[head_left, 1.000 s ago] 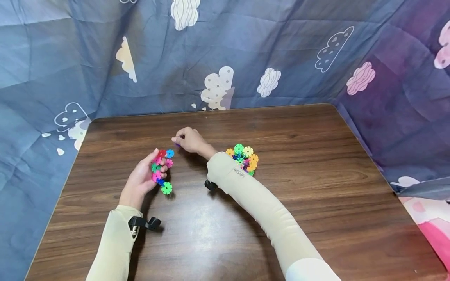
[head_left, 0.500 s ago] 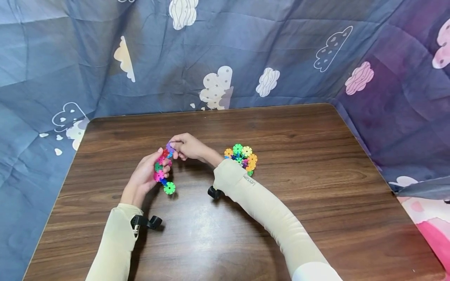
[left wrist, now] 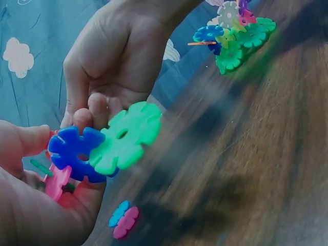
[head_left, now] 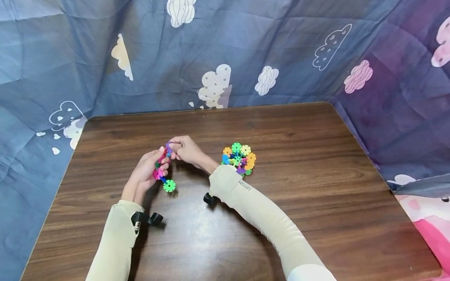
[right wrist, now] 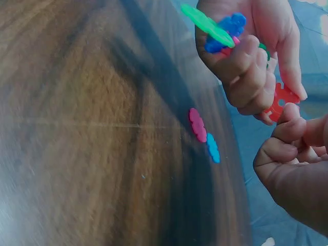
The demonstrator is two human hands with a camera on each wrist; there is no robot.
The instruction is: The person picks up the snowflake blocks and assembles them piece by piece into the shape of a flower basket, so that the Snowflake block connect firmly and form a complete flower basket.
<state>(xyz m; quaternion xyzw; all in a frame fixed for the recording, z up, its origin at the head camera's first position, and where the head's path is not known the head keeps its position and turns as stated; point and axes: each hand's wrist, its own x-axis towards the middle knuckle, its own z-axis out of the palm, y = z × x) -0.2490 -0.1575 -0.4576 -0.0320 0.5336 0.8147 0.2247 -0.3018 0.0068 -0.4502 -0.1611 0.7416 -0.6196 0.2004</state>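
My left hand [head_left: 143, 168] grips a chain of interlocking flower-shaped plastic discs. From its lower end hangs a bright green disc [head_left: 169, 185], joined to a dark blue disc [left wrist: 72, 145], with a pink disc [left wrist: 58, 181] farther into the palm. At the upper end, a red disc [right wrist: 279, 101] shows between the left thumb and fingers. My right hand [head_left: 188, 150] pinches a purple disc [head_left: 168, 146] right against this upper end; fingers mostly cover where the two discs meet.
Below the hands, a loose pink disc [left wrist: 126, 223] and a light blue disc [left wrist: 119, 213] lie on the wooden table [head_left: 299, 175]. A built cluster of colourful discs [head_left: 237, 160] stands to the right, beside the right forearm. A patterned cloth [head_left: 147, 78] hangs behind the table.
The right hand has brought the purple disc leftward and toward me from beyond the chain to its upper end. The left hand has stayed nearly in place, gripping the chain.
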